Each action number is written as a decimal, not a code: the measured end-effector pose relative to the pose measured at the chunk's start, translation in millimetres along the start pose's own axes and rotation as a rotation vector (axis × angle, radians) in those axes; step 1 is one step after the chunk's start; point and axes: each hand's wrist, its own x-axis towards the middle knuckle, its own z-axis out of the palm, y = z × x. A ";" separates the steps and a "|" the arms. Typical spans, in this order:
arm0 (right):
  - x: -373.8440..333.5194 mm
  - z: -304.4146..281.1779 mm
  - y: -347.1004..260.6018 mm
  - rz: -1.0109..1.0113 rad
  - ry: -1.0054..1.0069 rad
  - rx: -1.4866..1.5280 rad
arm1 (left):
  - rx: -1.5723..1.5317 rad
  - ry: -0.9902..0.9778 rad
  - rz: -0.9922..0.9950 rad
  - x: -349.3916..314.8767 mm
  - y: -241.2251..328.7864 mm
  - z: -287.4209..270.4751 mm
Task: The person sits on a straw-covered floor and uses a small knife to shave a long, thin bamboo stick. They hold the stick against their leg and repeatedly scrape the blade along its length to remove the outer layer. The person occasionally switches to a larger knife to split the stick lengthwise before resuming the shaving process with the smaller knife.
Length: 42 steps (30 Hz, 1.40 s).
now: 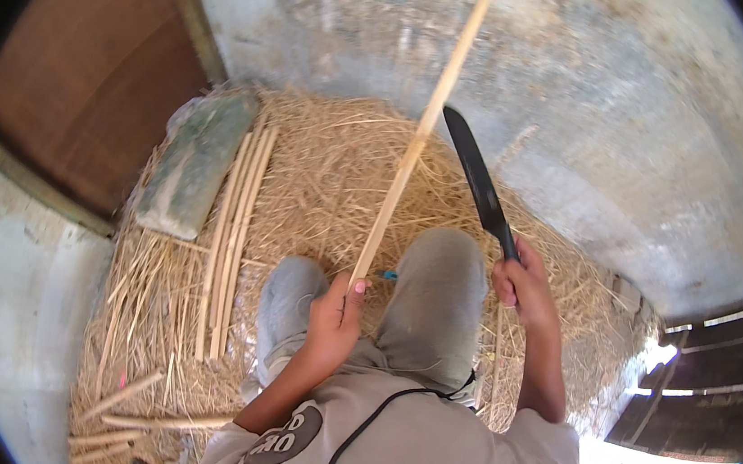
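Note:
My left hand is closed round the lower end of a long, pale strip of split wood or bamboo. The strip slants up and to the right, past the top edge of the view. In my right hand is the handle of a large knife with a long dark blade. Its blade points up and to the left, the tip close beside the strip; whether they touch I cannot tell. Both hands are in front of my knees, above a floor covered in shavings.
Several pale strips lie side by side left of my knees, next to a greenish slab. Shorter cut pieces are at the lower left. A stained wall rises ahead, a brown door-like panel at left, dark slats at right.

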 end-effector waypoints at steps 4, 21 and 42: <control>-72.4 -22.8 59.1 -0.137 0.416 -0.034 | 0.134 -0.217 0.042 23.4 32.9 27.9; -77.0 -23.0 68.2 -0.256 0.483 -1.212 | 0.574 -0.397 0.168 9.9 41.3 26.7; -56.1 14.5 62.0 -0.556 0.177 -1.267 | -0.444 -0.801 -0.818 16.8 9.9 24.8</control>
